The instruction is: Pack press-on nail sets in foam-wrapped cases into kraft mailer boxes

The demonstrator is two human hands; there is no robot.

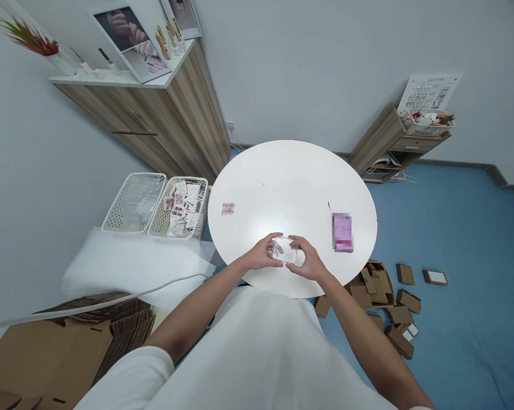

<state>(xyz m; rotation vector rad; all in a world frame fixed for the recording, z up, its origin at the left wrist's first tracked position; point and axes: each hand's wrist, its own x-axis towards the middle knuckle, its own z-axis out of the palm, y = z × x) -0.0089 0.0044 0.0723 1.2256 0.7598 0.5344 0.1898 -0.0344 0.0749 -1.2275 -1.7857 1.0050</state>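
Both my hands hold a small clear plastic case (pixel 283 249) over the near edge of a round white table (pixel 282 188). My left hand (pixel 263 254) grips its left side with curled fingers. My right hand (pixel 308 257) clasps its right side, thumb on top. What the case contains I cannot make out. A pink box (pixel 342 232) lies on the table to the right of my hands. A small patterned card (pixel 228 209) lies to the left.
Two white baskets (pixel 132 202) (pixel 184 208) sit left of the table, one with packets. Flat cardboard (pixel 47 347) is stacked at lower left. Small cardboard boxes (pixel 385 296) litter the blue floor at right. Wooden cabinets (pixel 163 114) stand against the wall.
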